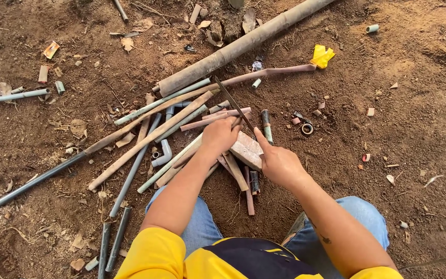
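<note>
**Two hands at a brick among scattered pipes**

At the far left of the frame a pale grey pipe lies on the brown dirt, and a long dark pipe slants toward the lower left. Further in, a heap of thin pipes fans out, with a grey elbow fitting among them. Above the heap, a thick dusty pipe runs diagonally to the top edge.

At centre, the left hand is closed down on a thin pipe lying across a pale brick. A slim hacksaw blade slants up from between the hands. Just right of it, the right hand is clenched, forefinger stretched along the blade's lower end; the hands are close but apart.

Right of centre lie a small ring and, higher, a crumpled yellow scrap.
</note>
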